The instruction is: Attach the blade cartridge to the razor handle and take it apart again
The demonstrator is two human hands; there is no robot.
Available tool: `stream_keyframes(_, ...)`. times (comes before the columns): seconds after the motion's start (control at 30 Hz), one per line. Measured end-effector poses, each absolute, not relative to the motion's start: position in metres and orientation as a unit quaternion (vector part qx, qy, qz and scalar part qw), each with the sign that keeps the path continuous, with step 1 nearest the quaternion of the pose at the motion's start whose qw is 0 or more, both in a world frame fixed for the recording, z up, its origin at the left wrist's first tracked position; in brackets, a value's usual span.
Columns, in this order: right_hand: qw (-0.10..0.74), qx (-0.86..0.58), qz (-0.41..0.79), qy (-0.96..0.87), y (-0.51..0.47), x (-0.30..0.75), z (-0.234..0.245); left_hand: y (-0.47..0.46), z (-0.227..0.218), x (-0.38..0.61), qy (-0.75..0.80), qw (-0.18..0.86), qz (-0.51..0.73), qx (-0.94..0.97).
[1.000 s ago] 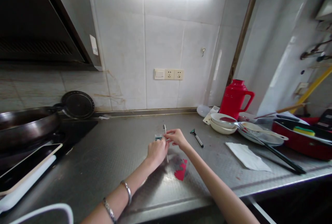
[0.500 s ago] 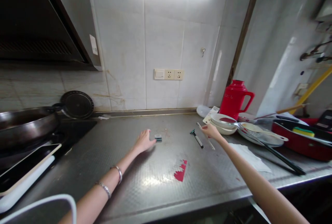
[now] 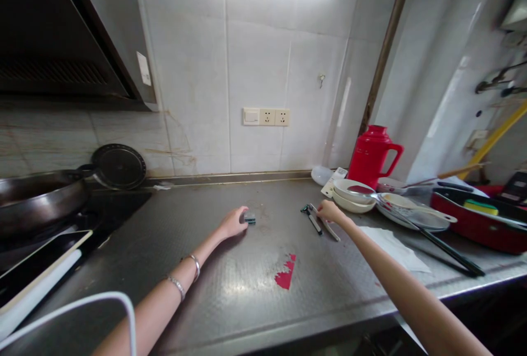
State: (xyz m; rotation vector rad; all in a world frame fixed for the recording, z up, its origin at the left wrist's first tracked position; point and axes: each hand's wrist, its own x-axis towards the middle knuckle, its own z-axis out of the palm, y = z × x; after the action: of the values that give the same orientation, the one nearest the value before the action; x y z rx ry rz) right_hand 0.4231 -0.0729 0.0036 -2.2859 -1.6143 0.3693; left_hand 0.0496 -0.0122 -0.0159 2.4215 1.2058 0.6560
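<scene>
My left hand [image 3: 234,223] reaches over the steel counter [image 3: 206,301], thumb and fingers closed about a small clear case with dark teal strips [image 3: 250,218]. The fingers cover part of this case. On the right, my right hand [image 3: 330,212] pinches the upper part of a thin whitish stick [image 3: 331,231]; its lower end slants toward the counter's front. Just left of that stick lies a razor [image 3: 313,221] with a black-green head and a pale handle. A torn red strip [image 3: 286,273] lies nearer the front edge.
Stacked bowls [image 3: 354,202], a red thermos [image 3: 374,155], a paper sheet [image 3: 393,249] and a red pan [image 3: 477,227] stand to the right. Leftward are a steel pan [image 3: 45,196], a dark round lid [image 3: 118,166] and a phone [image 3: 41,268]. A white cable [image 3: 99,296] crosses the lower left.
My left hand has moved slightly right and closed on the small case. My right hand has drawn the stick's upper end slightly left and down, closer to the razor.
</scene>
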Motion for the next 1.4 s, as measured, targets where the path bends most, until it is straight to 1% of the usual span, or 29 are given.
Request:
stream_keyframes(0.2,0.159,-0.803,0.124,-0.561,-0.072,0.419,0.004,-0.01,-0.02,0.049,0.395,0.168,0.25,0.868)
stream_keyframes(0.37,0.154,-0.799,0.115,-0.57,-0.075,0.416,0.008,-0.012,-0.018,0.048,0.412,0.178,0.251,0.858)
stream_keyframes(0.57,0.179,-0.792,0.053,-0.581,-0.082,0.418,0.032,-0.02,-0.011,0.049,0.41,0.172,0.286,0.849)
stream_keyframes(0.67,0.197,-0.729,0.026,-0.655,-0.087,0.403,0.05,-0.031,-0.002,0.058,0.362,0.164,0.293,0.869)
stream_keyframes(0.77,0.196,-0.628,0.048,-0.751,-0.096,0.374,0.066,-0.049,0.009,0.072,0.303,0.162,0.294,0.892)
stream_keyframes(0.9,0.149,-0.537,0.059,-0.828,-0.114,0.334,0.082,-0.072,0.02,0.089,0.24,0.171,0.3,0.907)
stream_keyframes(1.03,0.108,-0.513,0.047,-0.85,-0.13,0.31,0.089,-0.084,0.025,0.098,0.214,0.175,0.321,0.906)
stream_keyframes(1.17,0.093,-0.522,0.028,-0.848,-0.135,0.301,0.086,-0.086,0.024,0.101,0.211,0.183,0.331,0.901)
stream_keyframes(1.27,0.105,-0.517,0.025,-0.849,-0.13,0.303,0.081,-0.084,0.02,0.101,0.212,0.178,0.338,0.899)
stream_keyframes(1.4,0.146,-0.495,0.05,-0.855,-0.117,0.331,0.077,-0.07,0.018,0.093,0.237,0.132,0.375,0.887)
